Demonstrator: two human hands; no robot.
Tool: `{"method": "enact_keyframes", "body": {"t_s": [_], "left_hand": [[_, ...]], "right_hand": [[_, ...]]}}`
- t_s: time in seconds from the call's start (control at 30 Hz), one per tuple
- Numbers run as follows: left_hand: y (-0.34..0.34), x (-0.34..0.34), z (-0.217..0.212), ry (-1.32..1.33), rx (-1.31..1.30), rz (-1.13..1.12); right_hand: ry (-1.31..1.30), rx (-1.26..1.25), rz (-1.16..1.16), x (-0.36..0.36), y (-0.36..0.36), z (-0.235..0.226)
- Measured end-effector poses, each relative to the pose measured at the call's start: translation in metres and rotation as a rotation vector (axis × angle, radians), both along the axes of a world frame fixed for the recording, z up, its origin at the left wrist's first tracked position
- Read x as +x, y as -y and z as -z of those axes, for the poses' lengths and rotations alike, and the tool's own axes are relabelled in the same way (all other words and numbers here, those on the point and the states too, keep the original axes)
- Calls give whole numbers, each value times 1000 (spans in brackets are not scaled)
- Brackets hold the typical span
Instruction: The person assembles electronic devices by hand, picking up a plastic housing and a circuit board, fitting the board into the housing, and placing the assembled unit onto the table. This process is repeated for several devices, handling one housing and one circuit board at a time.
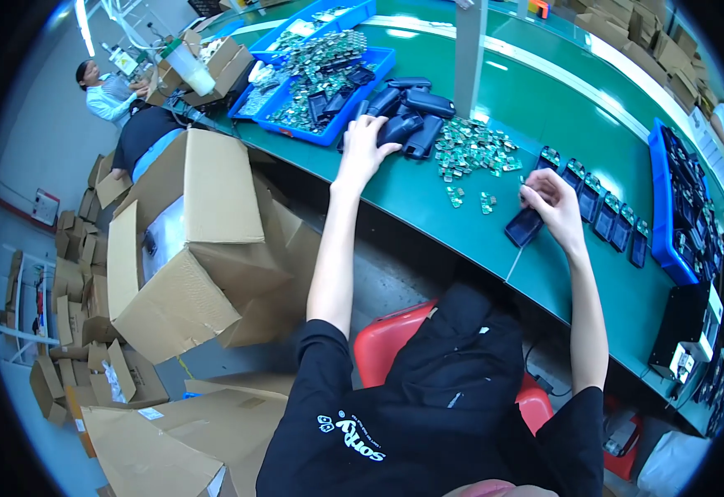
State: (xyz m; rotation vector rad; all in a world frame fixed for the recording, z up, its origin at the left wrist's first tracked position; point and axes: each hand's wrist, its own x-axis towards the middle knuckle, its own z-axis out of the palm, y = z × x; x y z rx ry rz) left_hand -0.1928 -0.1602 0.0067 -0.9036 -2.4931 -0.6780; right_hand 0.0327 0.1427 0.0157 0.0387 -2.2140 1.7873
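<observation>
My left hand (365, 155) reaches over a heap of dark plastic casings (430, 103), its fingers apart and touching the nearest ones. Whether it grips a casing is not plain. The fingers of my right hand (554, 200) are pinched together, and a small green circuit board (523, 180) shows at their tips. Just below them, a single dark casing (524, 228) lies near the table's front edge, partly covered by the hand. Between my hands a pile of small green circuit boards (473, 149) is spread out, with a couple of loose boards (488, 203) closer to me.
Right of my right hand stands a row of casings with green boards (605, 217), then a blue bin (662, 203) of dark parts and a black device (686, 331). Blue trays (295, 134) of boards sit at left. A post (469, 62) rises behind; an open carton (171, 319) stands beside the table.
</observation>
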Motion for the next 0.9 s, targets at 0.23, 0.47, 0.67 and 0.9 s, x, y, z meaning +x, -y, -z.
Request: {"method": "enact_keyframes", "body": {"t_s": [0.23,0.47,0.67,0.9], "left_hand": [[5,26,-22,287,350,110],[-59,120,16,766,949,543],[-115,170,45,1279,1138,908],[-105,178,34,1316,1180,784]], "right_hand": [[-9,-46,52,-1,7,-5],[-44,-9,48,7,-17,11],[-188,94,116,10,-19,11],[-197,235,232,17,30,-21]]}}
